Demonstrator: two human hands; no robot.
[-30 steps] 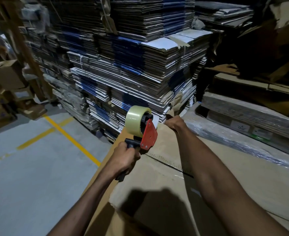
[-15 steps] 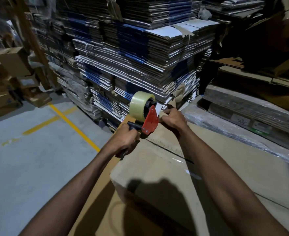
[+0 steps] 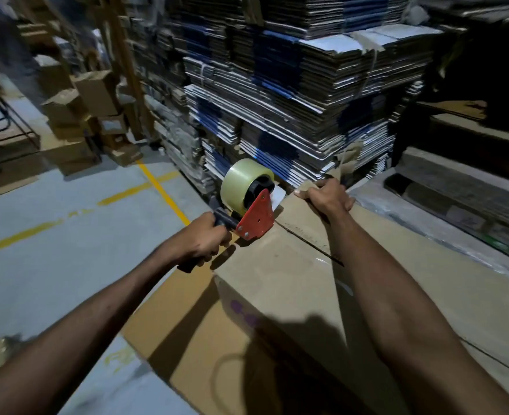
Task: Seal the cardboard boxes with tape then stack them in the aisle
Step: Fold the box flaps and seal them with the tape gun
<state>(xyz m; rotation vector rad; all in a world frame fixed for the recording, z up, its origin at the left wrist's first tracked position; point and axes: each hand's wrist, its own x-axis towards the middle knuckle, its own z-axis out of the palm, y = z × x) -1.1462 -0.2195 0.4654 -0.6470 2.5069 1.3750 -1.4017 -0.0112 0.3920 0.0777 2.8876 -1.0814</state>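
Stacks of flattened cardboard sheets [image 3: 307, 94], brown, white and blue-edged, bundled with thin straps, piled high at centre. Grey concrete floor [image 3: 67, 241] with crossing yellow painted lines [image 3: 160, 187]. Loose pile of small open brown cartons [image 3: 79, 109] at left, blurred, contents not legible. Slanted wooden post [image 3: 124, 67] beside them. Plastic-wrapped flat bundle [image 3: 445, 235] at right, lying low. Dark flat packs [image 3: 463, 187] behind it, possibly bearing labels. Dark metal frame [image 3: 13, 124] at far left.
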